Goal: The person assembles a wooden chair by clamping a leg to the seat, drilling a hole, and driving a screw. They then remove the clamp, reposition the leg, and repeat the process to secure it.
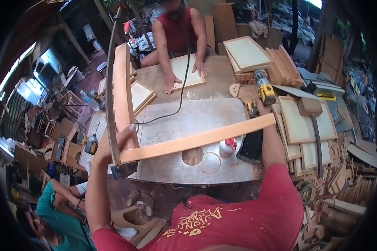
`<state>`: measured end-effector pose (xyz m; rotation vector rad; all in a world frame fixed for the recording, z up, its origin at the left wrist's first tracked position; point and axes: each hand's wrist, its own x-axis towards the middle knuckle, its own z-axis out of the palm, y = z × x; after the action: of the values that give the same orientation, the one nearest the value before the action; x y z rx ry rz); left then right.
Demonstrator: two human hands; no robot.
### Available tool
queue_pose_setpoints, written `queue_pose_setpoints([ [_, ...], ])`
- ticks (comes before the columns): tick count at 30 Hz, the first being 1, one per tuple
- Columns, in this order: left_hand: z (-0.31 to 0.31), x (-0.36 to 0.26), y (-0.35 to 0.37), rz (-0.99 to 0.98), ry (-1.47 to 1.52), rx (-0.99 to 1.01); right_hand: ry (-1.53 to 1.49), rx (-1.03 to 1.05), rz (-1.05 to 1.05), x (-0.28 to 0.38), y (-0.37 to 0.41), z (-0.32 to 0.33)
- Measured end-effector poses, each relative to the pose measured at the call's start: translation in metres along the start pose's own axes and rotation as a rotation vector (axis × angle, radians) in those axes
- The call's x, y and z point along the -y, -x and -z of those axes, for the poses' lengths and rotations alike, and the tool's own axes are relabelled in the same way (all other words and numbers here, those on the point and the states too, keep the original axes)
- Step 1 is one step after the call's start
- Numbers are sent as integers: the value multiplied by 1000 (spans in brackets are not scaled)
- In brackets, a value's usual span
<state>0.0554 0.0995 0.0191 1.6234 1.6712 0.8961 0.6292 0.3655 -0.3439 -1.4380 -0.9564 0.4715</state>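
Note:
My left hand (126, 138) is closed around an upright wooden board (122, 92), near the corner where it meets a second wooden board (205, 136) that reaches across to the right. Along the upright board runs a long metal bar clamp (110, 83), its dark jaw (123, 170) at the corner below my hand. My right hand (262, 107) is wrapped around a yellow and black cordless drill (264, 85), its fingers partly hidden. Beneath the right end of the crosswise board stands a white bottle with a red cap (227, 148).
Across the worktable (167, 167), a co-worker's hands press on a framed panel (183, 71). Framed panels (308, 121) and a wooden mallet (310, 107) lie at right. A black cord (181, 94) crosses the table. Another drill (91, 143) lies left; a person in green (65, 213) sits lower left.

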Motion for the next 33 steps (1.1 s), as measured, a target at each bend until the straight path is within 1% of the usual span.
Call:
queue_pose_setpoints([
  [1, 1, 0, 1, 9, -7, 3, 36, -20, 31, -6, -4, -3],
  [2, 0, -1, 2, 36, 2, 29, 7, -22, 49, -15, -10, -5],
  [4, 0, -3, 3, 66, 1, 46, 16, -56, 28, -26, -21, -7],
  [6, 1, -3, 3, 76, -22, 27, -85, -147, 146, 5, -15, -13],
  [9, 1, -3, -2, 30, -29, 26, -327, -101, 148, 78, -14, 0],
  [10, 3, -1, -7, 56, -26, 53, -380, -64, 21, 107, -14, 8],
  [11, 4, 2, -10, 22, -21, 44, -342, -104, 52, 179, 12, 21],
  [12, 3, 6, -13, -13, -15, 38, -299, -161, 190, 195, 8, 27],
  [13, 4, 11, -18, -50, -9, 33, -367, -179, 320, 211, 5, 33],
  [14, 6, 14, -24, -90, -27, 61, -333, -236, 432, 225, -2, 40],
  [15, 6, 12, -26, -57, 6, 39, -357, -232, 425, 236, -2, 50],
  [16, 5, 3, -25, -24, 39, 16, -383, -225, 419, 266, 8, 64],
  [17, 7, 0, -25, 13, 71, -8, -387, -184, 358, 302, 28, 78],
  [18, 12, 4, -30, 55, 79, 35, -204, -288, 501, 325, 43, 93],
  [19, 12, -6, -22, 5, 79, 31, -194, -210, 481, 360, 74, 106],
  [20, 15, 0, -27, -18, 42, 75, -203, -228, 558, 373, 85, 117],
  [21, 18, 8, -37, -45, 4, 121, -166, -253, 502, 393, 112, 129],
  [22, 19, 18, -48, -17, -13, 132, -157, -273, 512, 407, 132, 142],
  [24, 20, 34, -65, 37, -47, 152, -164, -260, 583, 426, 177, 170],
  [27, 20, 29, -60, -1, 183, 214, -194, -196, 692, 435, 263, 206],
  [28, 17, 40, -81, -27, 271, 234, -201, -153, 728, 435, 298, 212],
  [29, 27, 20, -75, 42, 194, 270, -200, -109, 759, 433, 336, 214],
  [30, 18, 32, -96, 26, 404, 262, -193, -52, 764, 440, 374, 201],
  [31, 6, 46, -119, -48, 437, 293, -185, 5, 769, 447, 412, 187],
  [32, 6, 51, -135, -75, 265, 311, -138, -1, 698, 442, 446, 176],
  [33, 18, 33, -108, -41, 307, 350, -62, -23, 564, 434, 479, 159],
])
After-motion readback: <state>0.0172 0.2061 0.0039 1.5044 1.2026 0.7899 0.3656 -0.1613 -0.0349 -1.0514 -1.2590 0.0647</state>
